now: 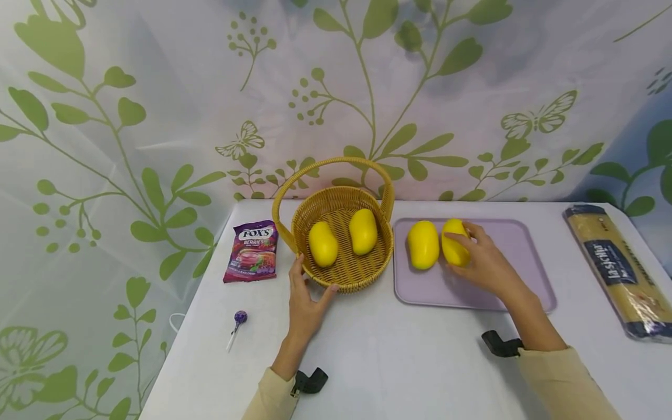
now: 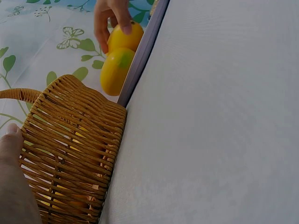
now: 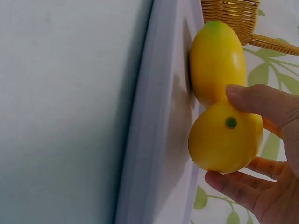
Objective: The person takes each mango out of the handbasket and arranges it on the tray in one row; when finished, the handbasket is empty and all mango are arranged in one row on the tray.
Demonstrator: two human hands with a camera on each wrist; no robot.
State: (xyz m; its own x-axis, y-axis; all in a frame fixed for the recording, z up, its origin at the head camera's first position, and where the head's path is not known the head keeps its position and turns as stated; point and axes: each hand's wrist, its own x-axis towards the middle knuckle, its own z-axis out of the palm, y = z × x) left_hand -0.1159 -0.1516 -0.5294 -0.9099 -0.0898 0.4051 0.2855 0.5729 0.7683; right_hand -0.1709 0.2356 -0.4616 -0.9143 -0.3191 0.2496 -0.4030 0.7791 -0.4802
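My right hand (image 1: 485, 259) pinches a yellow mango (image 1: 455, 244) between thumb and fingers, over the lilac tray (image 1: 475, 295). A second mango (image 1: 423, 245) lies beside it on the tray; in the right wrist view the held mango (image 3: 225, 137) touches this other one (image 3: 217, 63). My left hand (image 1: 307, 306) rests against the near left side of a wicker basket (image 1: 362, 284), its thumb and fingers spread along the outside. Inside the basket are two more mangoes, one on the left (image 1: 323, 244) and one on the right (image 1: 363, 231). The left wrist view shows the left thumb (image 2: 10, 144) touching the wicker.
Left of the basket lies a purple Fox's candy bag (image 1: 253, 252), with a lollipop (image 1: 240, 318) nearer me. A long pasta pack (image 1: 619, 271) lies at the far right. The basket's tall handle (image 1: 336, 163) arches above its far side, before a leaf-patterned curtain (image 1: 173, 87).
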